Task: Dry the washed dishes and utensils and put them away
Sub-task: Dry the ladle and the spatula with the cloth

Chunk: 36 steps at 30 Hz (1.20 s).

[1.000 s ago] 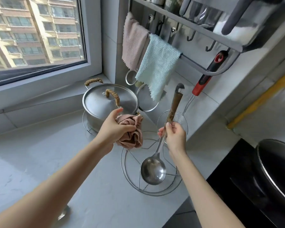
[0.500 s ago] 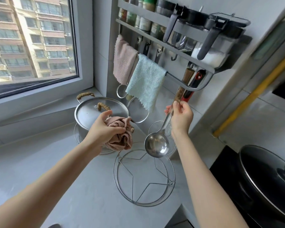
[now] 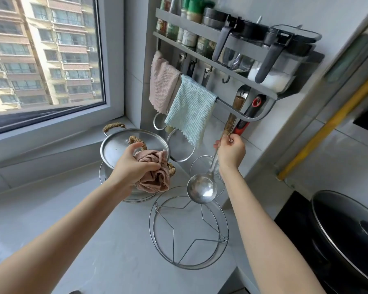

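**Ladle lifted up to the rack**

Up goes the ladle point(image 3: 202, 190). A second ago its bowl hung low over the wire stand point(image 3: 188, 232). Now I see it higher, with its wooden handle reaching behind the rail point(image 3: 225, 107) of the wall rack point(image 3: 200, 28). The shiny top end sits right by a hook point(image 3: 243, 93). I cannot tell if it is on the hook yet.

My right hand point(image 3: 231, 150) pinches the ladle where the wood meets the metal. My left hand point(image 3: 134, 166) grips the bunched pink cloth point(image 3: 155, 175) and hangs over the pot point(image 3: 119, 147). I think the drying of the ladle is done and the hanging up is nearly done.

The red-handled strainer point(image 3: 250, 113) hangs just beside the ladle, and the two handles are very close. They could bump, so I go slowly. The rail crosses in front of both handles, and that makes the space tight.

A blue towel point(image 3: 190, 113) and a pink towel point(image 3: 162, 85) hang on the rail to the left. The pot with its lid stands on the counter point(image 3: 94, 230). A black pan point(image 3: 348, 234) sits on the stove to the right.
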Motion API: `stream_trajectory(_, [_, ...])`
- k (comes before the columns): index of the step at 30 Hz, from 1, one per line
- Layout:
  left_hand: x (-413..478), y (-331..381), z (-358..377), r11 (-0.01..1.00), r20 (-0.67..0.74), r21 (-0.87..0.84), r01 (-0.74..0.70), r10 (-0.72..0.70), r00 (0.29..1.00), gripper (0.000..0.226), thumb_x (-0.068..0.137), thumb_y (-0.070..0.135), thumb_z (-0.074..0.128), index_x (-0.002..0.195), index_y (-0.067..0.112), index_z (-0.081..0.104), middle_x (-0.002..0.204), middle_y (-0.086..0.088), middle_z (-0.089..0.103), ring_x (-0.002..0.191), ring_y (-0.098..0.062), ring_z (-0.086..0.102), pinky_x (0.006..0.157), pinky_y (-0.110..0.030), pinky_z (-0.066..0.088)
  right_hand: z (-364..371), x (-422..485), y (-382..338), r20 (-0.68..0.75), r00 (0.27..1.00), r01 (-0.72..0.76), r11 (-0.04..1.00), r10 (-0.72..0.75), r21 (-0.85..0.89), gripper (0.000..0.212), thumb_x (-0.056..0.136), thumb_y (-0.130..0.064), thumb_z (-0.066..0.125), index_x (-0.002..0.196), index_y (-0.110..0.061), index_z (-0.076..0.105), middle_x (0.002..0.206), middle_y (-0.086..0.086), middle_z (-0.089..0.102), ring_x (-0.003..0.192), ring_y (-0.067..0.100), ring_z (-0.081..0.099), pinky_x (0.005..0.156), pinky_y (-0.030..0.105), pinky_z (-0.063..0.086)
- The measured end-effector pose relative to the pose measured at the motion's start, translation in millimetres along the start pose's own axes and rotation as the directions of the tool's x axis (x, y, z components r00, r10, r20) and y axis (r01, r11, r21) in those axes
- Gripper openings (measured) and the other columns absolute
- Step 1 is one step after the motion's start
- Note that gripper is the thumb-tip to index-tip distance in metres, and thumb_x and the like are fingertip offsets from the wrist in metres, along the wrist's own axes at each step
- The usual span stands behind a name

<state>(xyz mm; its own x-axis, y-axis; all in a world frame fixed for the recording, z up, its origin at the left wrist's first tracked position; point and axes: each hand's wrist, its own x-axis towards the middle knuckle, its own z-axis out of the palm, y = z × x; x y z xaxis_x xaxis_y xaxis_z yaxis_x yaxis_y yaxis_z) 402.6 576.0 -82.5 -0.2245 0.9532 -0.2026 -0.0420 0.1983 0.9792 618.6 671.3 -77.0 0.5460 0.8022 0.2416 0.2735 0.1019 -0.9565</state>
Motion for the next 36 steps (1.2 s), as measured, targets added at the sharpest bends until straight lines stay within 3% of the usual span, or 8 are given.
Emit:
stream_trajectory(4, [1.6,-3.2,2.7,1.000,0.005,-0.017,0.012,-0.012,1.000,0.078,0.068,0.005,0.078,0.135,0.027,0.044,0.123,-0.014,0.056,0.097,-0.030,0.063,0.076,-0.039,0.055,0.6,-8.3,-3.0,0.014,1.000,-0.016,0.997,0.017,-0.076,0.017,0.095,-0.013,0.052,0.099,-0.003,0.065,0.096,0.009,0.069,0.082,0.018,0.063,0.079,0.030,0.053])
stream_trajectory(12, [-10.4,-0.2,-4.3,0.999,0.027,-0.030,-0.015,0.016,1.000,0.081,0.066,0.001,0.080,0.132,0.033,0.045,0.117,-0.010,0.056,0.091,-0.022,0.063,0.074,-0.033,0.055,-15.6,-75.1,-11.0,0.233,0.972,0.010,0.988,0.026,-0.151,0.031,0.094,-0.027,0.057,0.122,-0.017,0.057,0.124,0.002,0.063,0.100,0.007,0.061,0.076,0.007,0.041])
stream_trajectory(16, [-31.2,-5.1,-27.7,1.000,0.160,0.011,0.007,-0.009,0.987,0.096,0.051,-0.002,0.082,0.126,0.043,0.043,0.109,-0.008,0.061,0.089,-0.020,0.067,0.071,-0.028,0.055,-8.4,-134.4,-19.2,0.766,0.633,-0.192,0.981,0.117,0.009,0.060,0.087,-0.040,0.066,0.140,-0.029,0.042,0.135,-0.004,0.051,0.116,0.001,0.053,0.094,0.016,0.043])
stream_trajectory(19, [-49.7,-15.8,-55.3,0.994,0.297,-0.025,0.110,-0.098,0.950,0.104,0.052,-0.017,0.066,0.135,0.038,0.038,0.114,-0.007,0.060,0.092,-0.023,0.068,0.071,-0.033,0.058,5.7,-176.9,-14.6,0.915,0.401,-0.145,0.989,0.049,0.010,0.082,0.080,-0.030,0.076,0.147,-0.033,0.028,0.136,-0.009,0.046,0.121,0.000,0.049,0.101,0.019,0.042])
stream_trajectory(25, [-98.6,-40.9,-138.7,0.884,0.347,-0.323,0.337,-0.221,0.911,0.086,0.064,-0.017,0.049,0.135,0.031,0.044,0.131,-0.010,0.057,0.114,-0.034,0.058,0.087,-0.049,0.051,30.7,-227.1,-4.3,0.957,0.290,-0.126,0.990,-0.017,0.056,0.058,0.074,-0.011,0.079,0.125,-0.019,0.053,0.121,0.005,0.063,0.107,0.010,0.062,0.092,0.024,0.050])
stream_trajectory(29, [-144.0,-74.4,-191.0,0.882,-0.001,-0.301,0.364,-0.382,0.924,0.040,0.085,-0.006,0.054,0.121,0.012,0.057,0.120,-0.011,0.064,0.103,-0.033,0.065,0.080,-0.043,0.058,44.6,-255.2,1.0,0.968,0.248,-0.119,0.991,-0.023,0.054,0.045,0.079,0.008,0.069,0.107,-0.026,0.058,0.104,0.004,0.066,0.083,-0.002,0.063,0.077,0.015,0.051])
stream_trajectory(32, [-189.4,-135.4,-215.4,0.759,-0.422,-0.373,0.534,-0.651,0.631,0.009,0.091,0.003,0.051,0.089,-0.001,0.059,0.081,-0.016,0.063,0.053,-0.019,0.068,0.049,-0.024,0.057,54.6,-267.2,6.2,0.982,0.190,-0.187,0.982,0.017,0.019,0.045,0.079,0.007,0.069,0.116,-0.016,0.058,0.110,0.009,0.067,0.086,0.004,0.066,0.076,0.018,0.052])
stream_trajectory(36, [-230.9,-206.4,-210.6,0.600,-0.466,-0.589,0.541,-0.800,0.379,0.020,0.094,0.015,0.053,0.089,-0.004,0.050,0.073,-0.018,0.055,0.034,-0.020,0.059,0.033,-0.018,0.047,62.5,-286.8,10.3,0.996,0.086,-0.203,0.979,0.035,-0.017,0.047,0.079,0.007,0.069,0.115,-0.020,0.059,0.110,0.010,0.067,0.088,0.010,0.068,0.077,0.023,0.052])
